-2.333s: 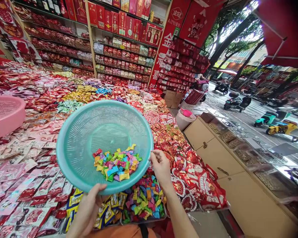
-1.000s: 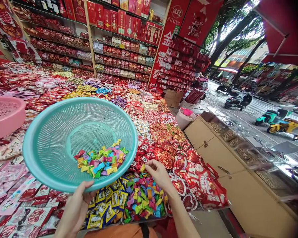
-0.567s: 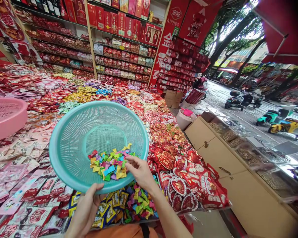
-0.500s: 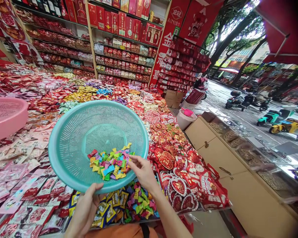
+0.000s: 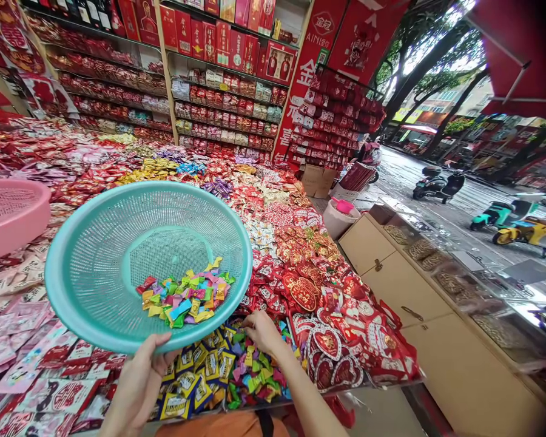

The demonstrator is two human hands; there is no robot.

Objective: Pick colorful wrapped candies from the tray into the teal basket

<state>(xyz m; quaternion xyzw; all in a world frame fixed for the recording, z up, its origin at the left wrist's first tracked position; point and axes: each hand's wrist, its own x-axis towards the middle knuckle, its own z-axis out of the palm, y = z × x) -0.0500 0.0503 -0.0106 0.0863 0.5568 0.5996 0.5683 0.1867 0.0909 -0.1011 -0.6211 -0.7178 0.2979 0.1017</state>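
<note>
My left hand [image 5: 141,376] grips the near rim of a round green plastic basket [image 5: 100,243], thumb on top and fingers underneath. The basket is tilted toward me, with a pile of small, brightly coloured wrapped candies [image 5: 184,297] at its near right. Just right of the basket, my right hand [image 5: 261,332] is low over a heap of the same colourful candies [image 5: 257,370]. Its fingers are bent and slightly apart, and no candy shows in them. Yellow and blue wrapped sweets [image 5: 195,379] lie in the section between my hands.
A pink basket [image 5: 18,212] stands at the left edge. Red packets [image 5: 300,291] and pink packets [image 5: 22,346] cover the stall around me. Shelves of boxes [image 5: 227,48] line the back. Beige cabinets [image 5: 404,291] stand right, with parked scooters [image 5: 519,224] beyond.
My right hand has moved out of the basket and down to the colourful candies beside it. My left hand has shifted the basket left, uncovering more of the sweets below.
</note>
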